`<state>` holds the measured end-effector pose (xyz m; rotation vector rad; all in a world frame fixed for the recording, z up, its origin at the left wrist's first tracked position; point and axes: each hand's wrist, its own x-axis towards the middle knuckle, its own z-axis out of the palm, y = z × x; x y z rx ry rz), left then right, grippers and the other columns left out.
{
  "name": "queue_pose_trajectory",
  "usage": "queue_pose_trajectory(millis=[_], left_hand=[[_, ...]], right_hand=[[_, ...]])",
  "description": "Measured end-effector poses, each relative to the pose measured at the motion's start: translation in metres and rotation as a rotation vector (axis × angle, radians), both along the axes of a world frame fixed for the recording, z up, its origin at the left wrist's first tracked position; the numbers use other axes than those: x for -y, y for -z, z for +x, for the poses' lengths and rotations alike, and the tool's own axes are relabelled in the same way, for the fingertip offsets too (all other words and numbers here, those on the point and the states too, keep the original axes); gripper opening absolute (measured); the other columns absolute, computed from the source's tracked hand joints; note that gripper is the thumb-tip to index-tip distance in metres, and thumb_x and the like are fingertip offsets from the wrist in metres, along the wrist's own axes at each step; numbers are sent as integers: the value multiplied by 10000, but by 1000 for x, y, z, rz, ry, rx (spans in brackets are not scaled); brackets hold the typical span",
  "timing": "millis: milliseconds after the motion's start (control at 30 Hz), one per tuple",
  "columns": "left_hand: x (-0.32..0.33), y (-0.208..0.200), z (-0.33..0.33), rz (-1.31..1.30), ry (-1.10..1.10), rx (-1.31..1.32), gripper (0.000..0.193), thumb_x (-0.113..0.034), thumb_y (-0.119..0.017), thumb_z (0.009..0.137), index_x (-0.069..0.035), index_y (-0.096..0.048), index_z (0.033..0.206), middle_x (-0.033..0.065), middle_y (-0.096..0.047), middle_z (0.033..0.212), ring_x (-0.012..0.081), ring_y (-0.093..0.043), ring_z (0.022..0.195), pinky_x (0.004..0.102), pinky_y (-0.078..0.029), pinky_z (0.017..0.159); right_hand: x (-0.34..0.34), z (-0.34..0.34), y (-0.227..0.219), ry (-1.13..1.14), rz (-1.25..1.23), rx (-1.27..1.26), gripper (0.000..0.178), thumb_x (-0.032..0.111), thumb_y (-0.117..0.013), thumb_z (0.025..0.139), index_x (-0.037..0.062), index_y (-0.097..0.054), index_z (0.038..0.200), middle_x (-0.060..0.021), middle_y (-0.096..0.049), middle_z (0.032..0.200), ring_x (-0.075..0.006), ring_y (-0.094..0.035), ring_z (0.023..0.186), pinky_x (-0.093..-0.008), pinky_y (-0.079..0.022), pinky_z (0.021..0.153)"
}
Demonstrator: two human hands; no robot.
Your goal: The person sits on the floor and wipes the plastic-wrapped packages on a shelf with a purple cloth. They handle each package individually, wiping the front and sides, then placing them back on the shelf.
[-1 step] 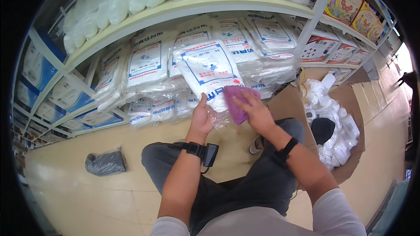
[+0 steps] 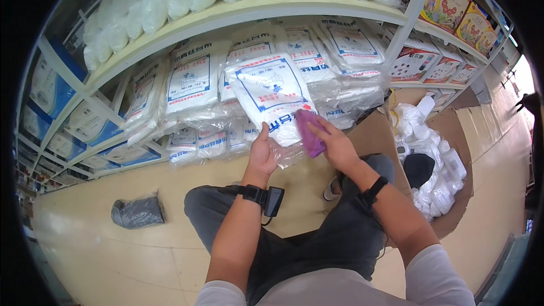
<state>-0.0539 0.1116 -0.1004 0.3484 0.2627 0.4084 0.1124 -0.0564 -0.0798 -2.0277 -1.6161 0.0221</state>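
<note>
A flat white plastic package (image 2: 271, 88) with blue and red print tilts up in front of the shelf. My left hand (image 2: 263, 152) is closed on its lower edge, thumb on top, where loose clear wrapping hangs down. A purple cloth (image 2: 309, 134) is bunched in my right hand (image 2: 335, 146), at the package's lower right edge. The right fingers curl over the cloth, and part of the package's corner is hidden behind it. Similar packages (image 2: 192, 79) lie stacked on the shelf just beyond.
An open cardboard box (image 2: 371, 139) full of white plastic bottles (image 2: 445, 175) stands at my right knee. A dark wrapped bundle (image 2: 137, 211) lies on the floor to the left. Above the stacks runs a shelf board (image 2: 249, 8) bearing white bags. Printed cartons (image 2: 416, 59) fill the right shelves.
The purple cloth was spread wider over the package's lower corner and now looks narrower, bunched at its right edge. My right hand has shifted slightly right; the left hand stays nearly still.
</note>
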Motion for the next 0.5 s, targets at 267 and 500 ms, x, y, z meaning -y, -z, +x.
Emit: queue_pose_trajectory(millis=[267, 500], left_hand=[[-10, -2, -22, -16, -131, -57, 602, -423, -481, 1058, -41, -366, 1509, 187, -498, 1488, 397, -473, 1375, 612, -336, 1155], [-6, 16, -23, 0, -85, -74, 544, -361, -505, 1059, -38, -399, 1484, 162, -522, 1470, 361, -494, 1364, 581, -379, 1134]], right_hand=[[7, 104, 58, 528, 209, -1106, 399, 86, -563, 899, 54, -615, 1293, -144, -701, 1044, -296, -696, 878, -423, -571, 766], [-29, 27, 15, 495, -59, -1507, 252, 195, -645, 939, 60, -618, 1150, -52, -666, 920, -211, -660, 755, -381, -574, 688]])
